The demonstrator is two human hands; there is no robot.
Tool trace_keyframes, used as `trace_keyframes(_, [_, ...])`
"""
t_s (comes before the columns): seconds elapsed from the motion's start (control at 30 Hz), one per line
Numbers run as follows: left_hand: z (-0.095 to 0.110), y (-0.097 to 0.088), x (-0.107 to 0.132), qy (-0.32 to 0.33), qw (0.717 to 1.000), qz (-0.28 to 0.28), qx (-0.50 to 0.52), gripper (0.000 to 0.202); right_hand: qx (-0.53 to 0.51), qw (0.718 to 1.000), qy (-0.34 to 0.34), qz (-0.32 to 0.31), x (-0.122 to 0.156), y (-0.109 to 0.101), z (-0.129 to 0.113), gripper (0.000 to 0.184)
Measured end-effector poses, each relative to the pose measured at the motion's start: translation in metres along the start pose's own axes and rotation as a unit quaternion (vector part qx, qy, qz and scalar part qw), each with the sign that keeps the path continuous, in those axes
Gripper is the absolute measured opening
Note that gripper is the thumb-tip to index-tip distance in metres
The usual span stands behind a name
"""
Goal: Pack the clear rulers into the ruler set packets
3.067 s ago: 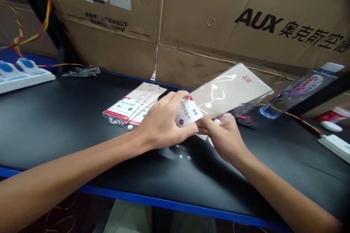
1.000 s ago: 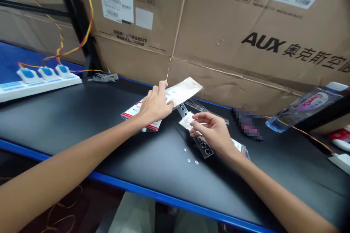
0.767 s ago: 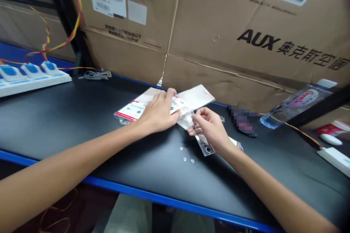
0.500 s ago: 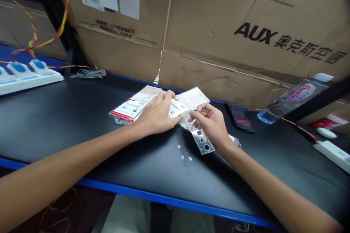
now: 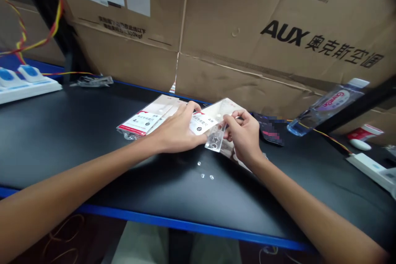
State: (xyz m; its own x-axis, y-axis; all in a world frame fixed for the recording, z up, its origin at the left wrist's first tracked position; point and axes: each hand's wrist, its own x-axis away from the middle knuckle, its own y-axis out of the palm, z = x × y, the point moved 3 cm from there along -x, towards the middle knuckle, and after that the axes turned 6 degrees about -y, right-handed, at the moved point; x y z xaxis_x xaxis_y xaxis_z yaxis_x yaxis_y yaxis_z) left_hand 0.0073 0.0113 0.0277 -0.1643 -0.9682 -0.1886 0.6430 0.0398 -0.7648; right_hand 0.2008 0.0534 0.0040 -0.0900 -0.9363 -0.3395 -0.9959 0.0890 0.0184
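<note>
My right hand (image 5: 244,134) pinches the upper end of a clear plastic stencil ruler (image 5: 215,142) with star and hexagon cut-outs. The ruler hangs at the right edge of a flat clear packet with a white and red label (image 5: 199,123). My left hand (image 5: 176,132) has its fingers bent over that packet and its thumb along the lower edge, holding it. Whether the ruler lies inside the packet or over it, I cannot tell. Left of my hand lies a similar labelled packet (image 5: 140,121). Another clear piece (image 5: 230,148) shows partly beneath my right hand.
Several small clear bits (image 5: 202,176) lie on the black table (image 5: 173,198) near its blue front edge. A water bottle (image 5: 328,107) and a dark, partly blurred object (image 5: 268,128) are at the right. Power strips (image 5: 31,86) sit at both sides. Cardboard boxes (image 5: 216,66) stand behind.
My right hand has shifted the ruler up and left towards the labelled packet, and its lower end has swung left. My left hand stays on the packet. The view has shifted slightly.
</note>
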Motion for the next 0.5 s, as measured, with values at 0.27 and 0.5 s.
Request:
trace_keyframes(0.27, [0.011, 0.012, 0.009, -0.018, 0.998, -0.041, 0.044, 0.066, 0.045, 0.997, -0.052, 0.044, -0.009, -0.007, 0.002, 0.027])
trace_keyframes(0.5, [0.024, 0.017, 0.017, -0.070, 0.993, -0.095, -0.005, 0.067, 0.127, 0.982, -0.138, 0.038, -0.008, -0.007, -0.001, 0.020])
